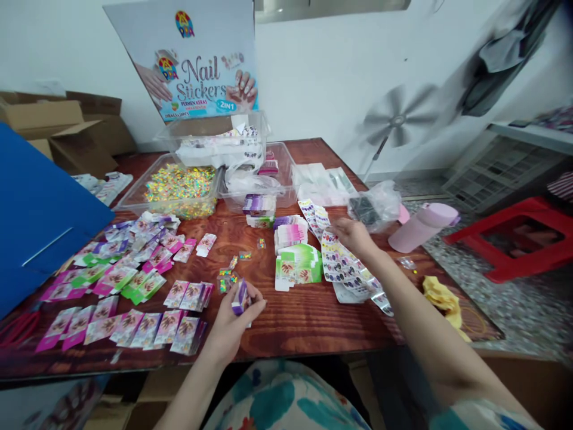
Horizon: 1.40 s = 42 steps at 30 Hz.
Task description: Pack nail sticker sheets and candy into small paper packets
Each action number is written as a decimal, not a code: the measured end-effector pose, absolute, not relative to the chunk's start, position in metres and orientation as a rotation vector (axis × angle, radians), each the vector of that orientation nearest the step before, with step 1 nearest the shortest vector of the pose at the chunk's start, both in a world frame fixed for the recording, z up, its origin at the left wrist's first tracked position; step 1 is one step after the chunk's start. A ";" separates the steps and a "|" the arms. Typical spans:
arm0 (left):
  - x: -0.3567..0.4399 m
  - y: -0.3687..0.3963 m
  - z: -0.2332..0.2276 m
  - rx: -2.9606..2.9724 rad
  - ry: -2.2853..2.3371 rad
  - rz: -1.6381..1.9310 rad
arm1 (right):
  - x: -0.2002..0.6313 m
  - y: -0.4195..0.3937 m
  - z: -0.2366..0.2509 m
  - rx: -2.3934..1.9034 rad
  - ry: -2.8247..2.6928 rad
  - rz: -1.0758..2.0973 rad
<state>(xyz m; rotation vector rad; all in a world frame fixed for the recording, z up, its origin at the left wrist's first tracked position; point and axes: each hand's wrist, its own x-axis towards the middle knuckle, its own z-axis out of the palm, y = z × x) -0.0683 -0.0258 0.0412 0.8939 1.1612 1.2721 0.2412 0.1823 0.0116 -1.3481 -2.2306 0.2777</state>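
Note:
My left hand (pixel 233 322) is near the front edge of the wooden table (pixel 304 322), closed around a small purple and white packet (pixel 240 297). My right hand (pixel 353 234) reaches out to the right and rests on a spread of nail sticker sheets (pixel 338 263); whether its fingers grip a sheet is unclear. Between the hands stand stacks of small folded boxes, green and white (pixel 299 266) and pink (pixel 290 234). A few tiny colourful packets (pixel 226 279) lie just beyond my left hand.
Many flat pink, green and purple packets (pixel 120 280) cover the table's left. Clear tubs (pixel 179 188) of colourful pieces stand at the back under a "Nail Stickers" display board (pixel 192 60). A blue board (pixel 36 209) leans at left. A pink bottle (pixel 421 227), plastic bag (pixel 376 206) and red stool (pixel 519 236) lie right.

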 end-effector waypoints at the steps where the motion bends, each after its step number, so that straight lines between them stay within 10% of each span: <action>1: -0.066 -0.023 0.045 0.999 1.179 1.274 | 0.240 0.170 0.023 -1.342 -2.205 0.296; 8: -0.025 0.003 0.064 1.256 1.051 1.291 | 0.191 0.083 0.095 -1.002 -2.032 0.920; 15: -0.016 0.008 0.039 1.142 1.107 1.442 | 0.153 0.062 0.061 -0.920 -1.999 0.481; 42: -0.053 -0.013 0.037 0.637 1.056 1.239 | 0.142 0.036 0.016 -0.671 -2.204 0.590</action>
